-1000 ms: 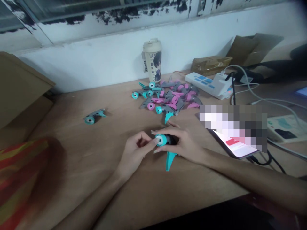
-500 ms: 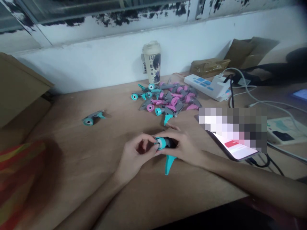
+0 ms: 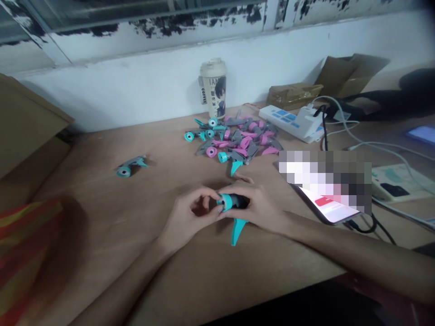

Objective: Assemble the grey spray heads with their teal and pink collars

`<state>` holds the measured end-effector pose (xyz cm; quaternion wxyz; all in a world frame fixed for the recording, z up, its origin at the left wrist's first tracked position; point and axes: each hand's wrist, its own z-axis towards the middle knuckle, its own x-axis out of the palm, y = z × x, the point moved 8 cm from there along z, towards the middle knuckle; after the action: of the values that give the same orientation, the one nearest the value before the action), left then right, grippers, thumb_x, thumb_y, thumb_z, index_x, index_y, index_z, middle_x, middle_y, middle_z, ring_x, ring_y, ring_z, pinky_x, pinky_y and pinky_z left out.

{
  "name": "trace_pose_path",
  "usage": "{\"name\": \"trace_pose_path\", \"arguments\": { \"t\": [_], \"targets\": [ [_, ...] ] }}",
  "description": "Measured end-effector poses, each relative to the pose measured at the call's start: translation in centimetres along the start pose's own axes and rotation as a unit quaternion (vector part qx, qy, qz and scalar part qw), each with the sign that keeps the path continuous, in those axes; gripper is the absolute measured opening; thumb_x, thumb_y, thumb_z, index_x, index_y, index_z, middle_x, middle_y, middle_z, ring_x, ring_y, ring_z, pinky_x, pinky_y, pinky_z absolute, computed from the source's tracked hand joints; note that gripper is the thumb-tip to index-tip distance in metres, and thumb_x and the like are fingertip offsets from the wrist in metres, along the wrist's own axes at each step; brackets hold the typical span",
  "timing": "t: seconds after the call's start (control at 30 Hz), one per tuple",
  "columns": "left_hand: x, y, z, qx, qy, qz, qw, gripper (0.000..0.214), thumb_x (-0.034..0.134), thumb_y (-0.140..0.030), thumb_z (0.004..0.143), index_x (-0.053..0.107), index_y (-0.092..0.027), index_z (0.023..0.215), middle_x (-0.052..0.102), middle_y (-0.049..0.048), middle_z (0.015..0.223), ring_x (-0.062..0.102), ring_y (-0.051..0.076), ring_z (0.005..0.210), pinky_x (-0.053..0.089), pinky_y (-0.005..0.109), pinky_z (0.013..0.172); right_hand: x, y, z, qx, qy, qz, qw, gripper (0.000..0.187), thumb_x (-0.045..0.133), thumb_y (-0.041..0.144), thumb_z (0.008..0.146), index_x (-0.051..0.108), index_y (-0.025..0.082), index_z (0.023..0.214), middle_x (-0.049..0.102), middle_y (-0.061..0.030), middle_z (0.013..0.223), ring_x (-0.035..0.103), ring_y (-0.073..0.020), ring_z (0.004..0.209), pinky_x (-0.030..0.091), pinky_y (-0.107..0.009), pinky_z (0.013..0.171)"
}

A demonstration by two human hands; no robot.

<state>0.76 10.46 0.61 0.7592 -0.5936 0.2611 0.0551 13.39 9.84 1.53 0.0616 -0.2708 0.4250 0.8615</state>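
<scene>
Both hands are on one grey and teal trigger sprayer head (image 3: 226,202), close to the front of the table. My left hand (image 3: 186,215) pinches the open end of its teal collar between thumb and fingertips. Wrapped around the grey body from the other side is my right hand (image 3: 261,203), which hides much of it. The teal trigger points down below the right fingers. A second teal sprayer head (image 3: 131,167) lies alone to the left. Beyond my hands is a heap of sprayer heads (image 3: 238,138), some grey with pink, some grey with teal.
A lidded coffee cup (image 3: 214,88) stands behind the heap by the wall. To the right are a white power strip (image 3: 288,122) with cables and a lit phone (image 3: 335,210). Cardboard (image 3: 30,127) stands at the left, with red and yellow cloth (image 3: 30,253) nearer me.
The whole view has shifted slightly. Both hands keep their grip on the sprayer head, and the left fingertips have moved a little at the collar's opening.
</scene>
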Motion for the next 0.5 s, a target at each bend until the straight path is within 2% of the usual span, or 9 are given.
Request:
{"name": "trace_pose_path", "arguments": {
  "t": [0.27, 0.5],
  "targets": [
    [-0.3, -1.1, -0.1, 0.062, -0.008, 0.089, 0.994, 0.011, 0.066, -0.026, 0.072, 0.064, -0.02, 0.081, 0.04, -0.0047, 0.061, 0.039, 0.009, 0.053, 0.032, 0.02, 0.049, 0.0, -0.1, -0.1, -0.005, -0.001, -0.019, 1.0, 0.028, 0.072, 0.037, 0.07, 0.062, 0.026, 0.094, 0.071, 0.003, 0.089, 0.064, -0.0164, 0.087, 0.029, -0.043, 0.102],
    [-0.4, -1.3, -0.3, 0.05, -0.019, 0.194, 0.98, 0.006, 0.063, -0.024, 0.074, 0.061, -0.021, 0.079, 0.04, -0.0064, 0.057, 0.038, 0.008, 0.051, 0.034, 0.02, 0.051, 0.0, 0.4, 0.0, -0.013, -0.003, -0.048, 0.999, 0.022, 0.068, 0.034, 0.075, 0.063, 0.025, 0.095, 0.071, 0.0017, 0.089, 0.063, -0.016, 0.087, 0.03, -0.041, 0.1]
  ]
}}
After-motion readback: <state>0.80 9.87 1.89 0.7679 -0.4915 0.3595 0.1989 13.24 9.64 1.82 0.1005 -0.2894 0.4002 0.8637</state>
